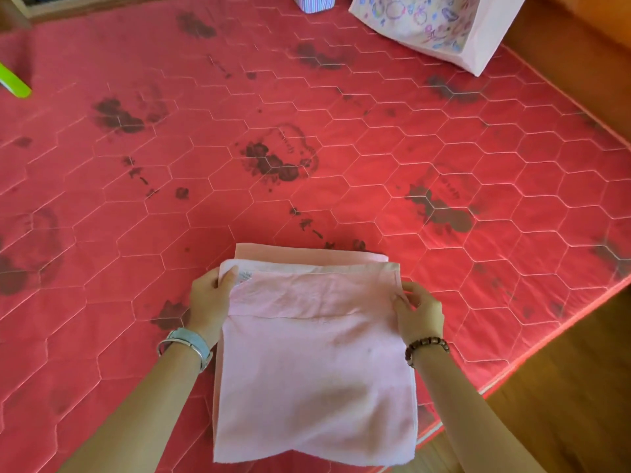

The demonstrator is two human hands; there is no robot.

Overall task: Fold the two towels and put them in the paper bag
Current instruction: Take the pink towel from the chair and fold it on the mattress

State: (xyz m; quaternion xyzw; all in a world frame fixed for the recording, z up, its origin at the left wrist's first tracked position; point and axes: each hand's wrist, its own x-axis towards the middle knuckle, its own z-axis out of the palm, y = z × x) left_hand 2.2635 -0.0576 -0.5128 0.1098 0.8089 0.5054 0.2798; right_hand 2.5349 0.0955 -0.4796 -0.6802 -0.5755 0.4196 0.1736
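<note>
A pale pink towel (314, 387) lies near the front of a red quilted mattress (307, 131), with its far edge turned back toward me. Under it a second, peach-pink towel (307, 252) shows as a folded strip along the far side. My left hand (211, 298) pinches the top towel's far left corner by a small white label. My right hand (420, 308) pinches its far right corner. The paper bag (478, 39), pink-white with coloured drawings inside, lies open at the far right corner of the mattress.
The mattress edge (532, 353) runs diagonally at the right, with wooden floor (563, 404) beyond it. A striped fabric thing (316, 3) sits at the far edge left of the bag. A green object (13, 83) pokes in at the far left.
</note>
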